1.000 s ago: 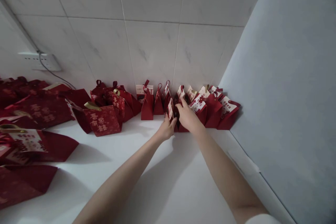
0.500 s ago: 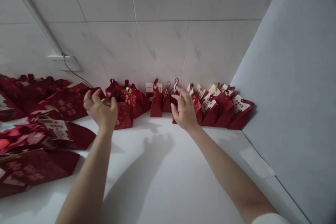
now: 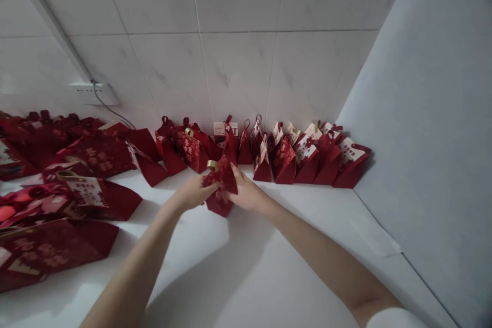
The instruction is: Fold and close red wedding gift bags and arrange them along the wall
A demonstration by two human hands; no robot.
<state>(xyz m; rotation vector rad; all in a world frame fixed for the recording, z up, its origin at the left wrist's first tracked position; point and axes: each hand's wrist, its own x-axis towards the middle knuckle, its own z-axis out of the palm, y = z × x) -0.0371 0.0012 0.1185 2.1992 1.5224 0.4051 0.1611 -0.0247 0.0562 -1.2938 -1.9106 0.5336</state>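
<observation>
Both my hands hold one small red gift box (image 3: 220,184) with a gold handle, lifted a little above the white counter (image 3: 246,266). My left hand (image 3: 192,193) grips its left side and my right hand (image 3: 246,195) grips its right side, fingers closed on it. Behind it a row of small red gift boxes (image 3: 303,156) with cream tags and red ribbon loops stands along the tiled wall, reaching into the right corner.
Larger red gift bags (image 3: 88,156) with gold characters lie piled on the left of the counter. A white socket (image 3: 94,93) with a cable sits on the tiled wall at the left. A grey wall (image 3: 423,138) closes off the right side.
My left hand went left to the bags, took a small red box with a gold handle and brought it to the middle. My right hand left the row and now grips that box too.
</observation>
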